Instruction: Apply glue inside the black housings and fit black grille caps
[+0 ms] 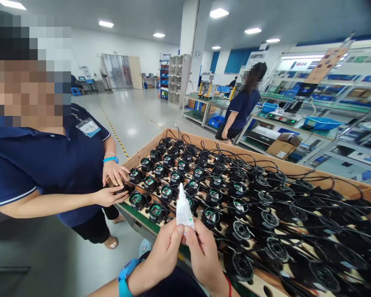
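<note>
A white tube point(183, 212) with a pointed nozzle stands upright between my two hands, nozzle up. My left hand point(162, 251) pinches its lower end from the left, and my right hand point(204, 255) grips the same end from the right, the thumbs side by side. Behind the tube lies a wooden tray point(297, 167) of round black housings with black cables. Housings in the nearer left part, such as one black housing point(156, 211), show green circuit boards inside; others to the right, like a grille-topped housing point(243, 266), have slotted tops.
At the left, a person in a navy shirt point(46, 169) has both hands on a black part at the tray's left corner. Another person point(243, 107) stands beyond the tray, near workbenches point(281, 119) with blue bins. A shelf rack point(177, 78) stands farther back.
</note>
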Tool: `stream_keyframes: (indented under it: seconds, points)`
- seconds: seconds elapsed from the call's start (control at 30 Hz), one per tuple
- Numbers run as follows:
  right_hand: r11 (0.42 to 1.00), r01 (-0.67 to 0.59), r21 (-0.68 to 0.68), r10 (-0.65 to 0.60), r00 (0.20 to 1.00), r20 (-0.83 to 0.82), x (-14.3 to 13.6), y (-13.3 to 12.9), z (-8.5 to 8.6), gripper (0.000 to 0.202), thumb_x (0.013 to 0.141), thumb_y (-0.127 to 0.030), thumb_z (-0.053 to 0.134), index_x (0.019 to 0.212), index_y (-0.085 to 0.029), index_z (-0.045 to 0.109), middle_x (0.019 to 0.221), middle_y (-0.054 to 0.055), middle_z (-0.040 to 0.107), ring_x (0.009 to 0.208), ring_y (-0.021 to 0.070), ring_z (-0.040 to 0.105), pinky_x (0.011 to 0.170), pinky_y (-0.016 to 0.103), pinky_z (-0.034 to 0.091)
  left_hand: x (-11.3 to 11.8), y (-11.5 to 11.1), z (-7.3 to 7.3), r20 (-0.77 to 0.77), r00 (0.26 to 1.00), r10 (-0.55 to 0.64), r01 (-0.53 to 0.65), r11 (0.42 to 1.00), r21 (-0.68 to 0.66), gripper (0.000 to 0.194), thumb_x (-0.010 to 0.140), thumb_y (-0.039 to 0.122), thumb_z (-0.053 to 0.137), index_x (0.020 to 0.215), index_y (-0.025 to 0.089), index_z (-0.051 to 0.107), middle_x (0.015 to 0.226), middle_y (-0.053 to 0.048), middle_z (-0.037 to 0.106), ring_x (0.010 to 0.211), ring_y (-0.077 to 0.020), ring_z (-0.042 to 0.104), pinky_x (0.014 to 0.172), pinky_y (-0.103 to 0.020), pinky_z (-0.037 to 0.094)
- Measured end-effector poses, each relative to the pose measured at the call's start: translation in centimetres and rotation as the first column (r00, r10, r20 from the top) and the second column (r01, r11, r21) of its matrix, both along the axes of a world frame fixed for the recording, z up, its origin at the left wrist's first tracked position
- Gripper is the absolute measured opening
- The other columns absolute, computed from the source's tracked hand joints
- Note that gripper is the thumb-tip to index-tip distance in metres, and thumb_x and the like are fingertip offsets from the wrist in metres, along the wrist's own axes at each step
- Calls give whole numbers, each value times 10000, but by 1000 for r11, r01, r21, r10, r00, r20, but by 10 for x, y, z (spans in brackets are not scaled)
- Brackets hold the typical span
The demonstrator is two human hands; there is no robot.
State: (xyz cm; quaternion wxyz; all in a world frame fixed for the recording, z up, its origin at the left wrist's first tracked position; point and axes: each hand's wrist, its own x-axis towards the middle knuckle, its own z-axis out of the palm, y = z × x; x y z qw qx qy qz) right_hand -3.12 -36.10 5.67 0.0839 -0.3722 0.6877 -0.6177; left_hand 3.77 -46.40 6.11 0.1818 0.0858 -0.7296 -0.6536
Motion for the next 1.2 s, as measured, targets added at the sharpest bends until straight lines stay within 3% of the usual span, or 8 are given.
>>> stream_keyframes:
  seconds: [0.17,0.47,0.6,0.83,0.97,1.03,1.13,1.2]
  points:
    - [997,-52,57,52,999,-8,-4,-5,0,342,966,-334,388,655,-205,449,595,-24,481,555,108,451,532,246,356,5,-13,0,24,989,-144,138,977,162,456,919,556,402,780,138,519,637,27,420,579,-86,356,555,-212,291]
    - [964,-236,123,238,971,3,-8,-14,4,168,913,-354,509,831,-208,521,681,-16,538,612,122,489,563,245,410,12,-27,7,141,984,108,-164,852,498,446,787,538,604,621,135,511,521,33,444,473,-55,302,479,-207,206]
    - [935,-294,198,311,949,-60,-4,-15,-3,198,944,-265,431,790,-204,540,675,2,567,597,126,505,562,255,402,24,-27,-1,165,986,18,-91,892,443,503,798,595,561,606,132,518,520,28,430,470,-59,304,474,-212,211]
    - [942,-277,188,283,959,-6,4,-8,-23,265,951,-243,401,723,-207,532,616,-11,525,561,119,496,526,239,397,37,-37,0,114,963,-244,207,941,267,445,901,519,465,777,119,616,706,-15,514,666,-107,430,646,-221,364]
    - [933,-298,204,304,953,1,6,-13,-30,279,953,-271,407,722,-211,551,599,-12,527,543,124,511,515,240,414,37,-46,-11,133,964,-231,179,931,319,512,884,570,466,689,115,596,619,-13,509,585,-92,443,567,-207,335]
    - [965,-213,154,222,974,-49,7,-17,-35,207,934,-364,462,874,-213,591,727,18,602,636,150,575,573,257,469,36,-49,-18,149,957,-250,166,890,424,544,845,622,497,693,112,609,581,-11,508,519,-79,425,498,-200,301]
    - [986,-130,102,139,986,-92,14,-24,-47,540,859,-547,536,1268,-195,498,1122,125,623,985,247,626,802,351,536,29,-51,-27,140,937,-319,187,800,570,575,772,675,563,721,107,634,559,5,487,460,-55,369,453,-197,265]
    - [983,-149,110,150,989,-5,21,-30,-55,550,904,-497,485,1362,-195,438,1252,149,589,1134,274,589,935,412,505,24,-54,-31,136,928,-348,194,759,621,589,738,694,589,703,108,632,552,11,481,456,-50,363,455,-196,272]
